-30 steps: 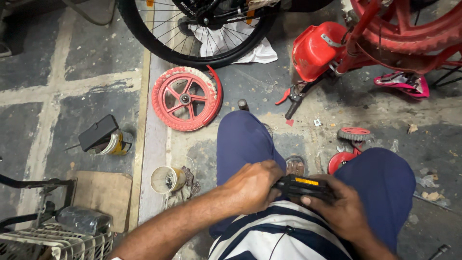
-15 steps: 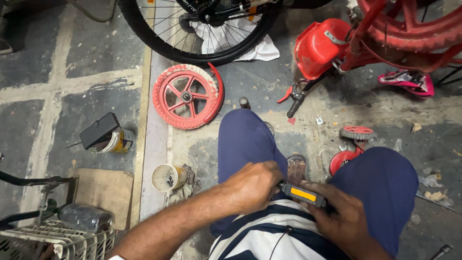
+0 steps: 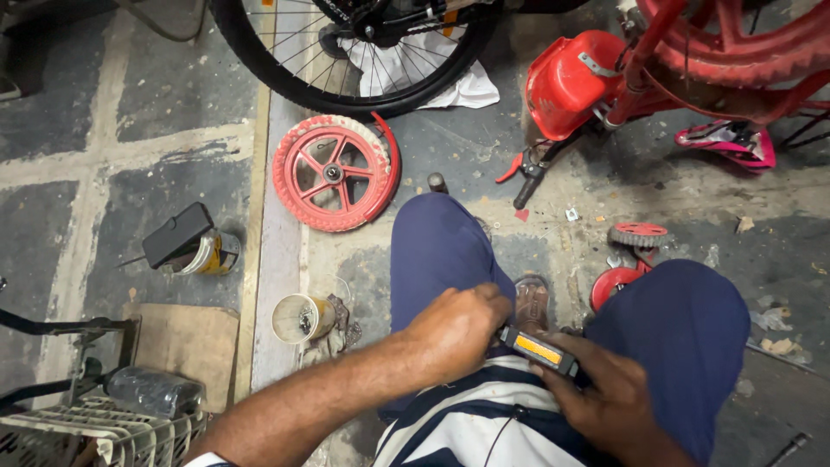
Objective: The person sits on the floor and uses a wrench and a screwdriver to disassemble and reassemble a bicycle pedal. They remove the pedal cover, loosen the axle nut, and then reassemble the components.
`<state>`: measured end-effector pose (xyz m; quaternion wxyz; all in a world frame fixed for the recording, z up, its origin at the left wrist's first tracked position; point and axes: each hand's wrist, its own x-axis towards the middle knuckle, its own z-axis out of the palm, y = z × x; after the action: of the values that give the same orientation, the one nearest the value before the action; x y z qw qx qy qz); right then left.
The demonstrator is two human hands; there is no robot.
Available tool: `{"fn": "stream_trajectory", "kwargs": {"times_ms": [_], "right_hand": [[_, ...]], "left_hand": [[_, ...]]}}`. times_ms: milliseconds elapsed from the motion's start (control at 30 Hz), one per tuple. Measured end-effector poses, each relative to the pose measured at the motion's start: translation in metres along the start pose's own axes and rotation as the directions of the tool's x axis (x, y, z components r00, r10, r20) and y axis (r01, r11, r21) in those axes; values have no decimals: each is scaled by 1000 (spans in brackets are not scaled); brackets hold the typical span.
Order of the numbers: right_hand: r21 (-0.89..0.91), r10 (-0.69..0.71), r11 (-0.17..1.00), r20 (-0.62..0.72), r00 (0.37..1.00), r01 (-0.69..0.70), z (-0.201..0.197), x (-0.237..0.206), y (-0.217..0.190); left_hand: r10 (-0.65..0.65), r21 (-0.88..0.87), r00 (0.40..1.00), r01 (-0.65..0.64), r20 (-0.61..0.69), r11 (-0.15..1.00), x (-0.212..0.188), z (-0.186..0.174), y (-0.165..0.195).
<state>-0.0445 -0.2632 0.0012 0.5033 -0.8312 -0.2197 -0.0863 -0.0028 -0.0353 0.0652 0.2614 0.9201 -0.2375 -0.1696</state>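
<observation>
At the top of the view stands a large black spoked bicycle wheel (image 3: 346, 60) on the stained concrete floor (image 3: 173, 147), with a white cloth (image 3: 432, 73) lying behind its lower rim. To the right a red child's bicycle frame (image 3: 692, 52) leans across the corner, and a red moulded plastic shell (image 3: 566, 82) sits against it, open side up; what it holds cannot be made out. A pink pedal (image 3: 726, 143) lies under the frame.

Below the black wheel, a small red plastic wheel (image 3: 333, 173) with a pale tyre lies flat on the floor, a curved red guard touching its right edge. Two small red stabiliser wheels (image 3: 627, 259) rest near the person's right knee.

The person sits with knees apart in dark blue trousers (image 3: 441, 251) and a striped shirt. Over the lap, the left hand (image 3: 458, 333) is curled in a fist-like grip around one end of a black pedal with an orange reflector (image 3: 538, 349). The right hand (image 3: 605, 393) grasps the pedal's other end, fingers wrapped beneath it and thumb alongside the reflector.

On the floor to the left, an open tin can (image 3: 298, 318) lies tipped towards the camera, with small dark metal parts inside, resting on a grimy rag. Farther left, a yellow-banded tin (image 3: 207, 252) stands with a black flat object laid across its mouth, hiding its contents. A piece of cardboard (image 3: 186, 342) lies below it, beside a white wire basket (image 3: 95, 437) holding a crumpled dark plastic bag (image 3: 151, 389).
</observation>
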Motion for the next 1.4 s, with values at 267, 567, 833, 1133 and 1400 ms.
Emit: {"fn": "stream_trajectory", "kwargs": {"times_ms": [267, 567, 833, 1133, 1400], "right_hand": [[59, 66, 996, -4, 998, -66, 3, 1, -2], [47, 72, 996, 5, 997, -72, 5, -5, 2], [79, 194, 977, 38, 980, -197, -1, 1, 9], [142, 230, 962, 35, 973, -233, 4, -4, 17], [-16, 313, 950, 30, 949, -312, 9, -2, 23]], "left_hand": [[74, -35, 997, -73, 20, 997, -3, -1, -3], [9, 19, 1000, -9, 10, 1000, -5, 5, 1], [117, 7, 993, -117, 13, 993, 3, 5, -7], [69, 53, 995, -73, 73, 996, -4, 14, -16], [113, 36, 991, -111, -78, 993, -1, 12, -20]]}}
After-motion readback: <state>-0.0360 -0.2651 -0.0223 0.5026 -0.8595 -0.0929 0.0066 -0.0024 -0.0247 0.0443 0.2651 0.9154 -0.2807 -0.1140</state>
